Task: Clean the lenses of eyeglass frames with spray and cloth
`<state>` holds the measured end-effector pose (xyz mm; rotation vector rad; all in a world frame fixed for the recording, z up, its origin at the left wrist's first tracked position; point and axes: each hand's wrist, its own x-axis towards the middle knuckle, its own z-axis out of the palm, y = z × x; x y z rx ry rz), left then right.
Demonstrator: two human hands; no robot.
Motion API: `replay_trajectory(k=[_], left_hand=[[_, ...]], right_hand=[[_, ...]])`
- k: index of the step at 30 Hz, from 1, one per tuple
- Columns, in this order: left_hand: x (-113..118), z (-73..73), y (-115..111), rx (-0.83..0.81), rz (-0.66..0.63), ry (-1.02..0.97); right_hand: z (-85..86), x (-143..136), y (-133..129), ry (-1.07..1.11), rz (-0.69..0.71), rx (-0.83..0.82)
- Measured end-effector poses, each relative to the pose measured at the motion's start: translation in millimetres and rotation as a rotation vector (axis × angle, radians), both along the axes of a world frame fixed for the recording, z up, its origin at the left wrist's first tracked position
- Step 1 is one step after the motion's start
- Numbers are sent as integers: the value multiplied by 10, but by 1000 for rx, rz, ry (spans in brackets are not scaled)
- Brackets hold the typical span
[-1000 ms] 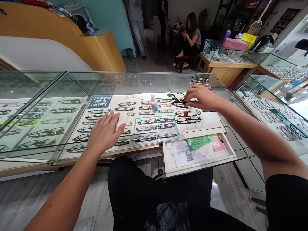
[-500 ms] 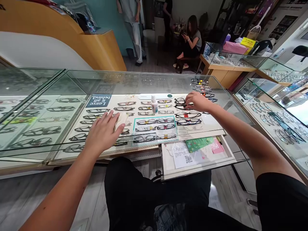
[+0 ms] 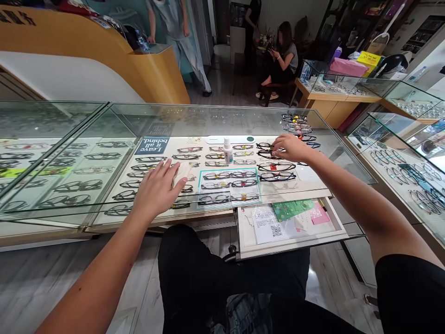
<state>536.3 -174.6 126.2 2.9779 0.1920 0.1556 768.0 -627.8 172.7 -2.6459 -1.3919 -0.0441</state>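
"How does the left hand (image 3: 156,189) lie?"
"Palm down, fingers spread apart, partly over a pale cloth (image 3: 181,173) on the glass counter (image 3: 306,186)."
"And the right hand (image 3: 290,147)?"
"Arm stretched forward, fingers curled down at dark glasses (image 3: 266,153), toward the counter's right; whether they grip, I can't tell."

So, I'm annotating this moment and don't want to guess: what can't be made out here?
- Head view: whether the right hand grips or only touches the dark glasses; its own fingers hide the contact.
- Head view: part of the pale cloth, covered by the left hand.
- Head view: the white bottle's fine print, too small to read.
- Head view: part of the printed sheet, under the green card.
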Motion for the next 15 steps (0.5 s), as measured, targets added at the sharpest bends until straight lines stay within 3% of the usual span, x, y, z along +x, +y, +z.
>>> replay_trajectory(k=[11, 15], left_hand=[[-1, 6, 12, 2, 2, 9], [-1, 31, -17, 6, 0, 8]], right_hand=[[41, 28, -72, -9, -44, -60], [264, -143, -49, -92, -61, 42]])
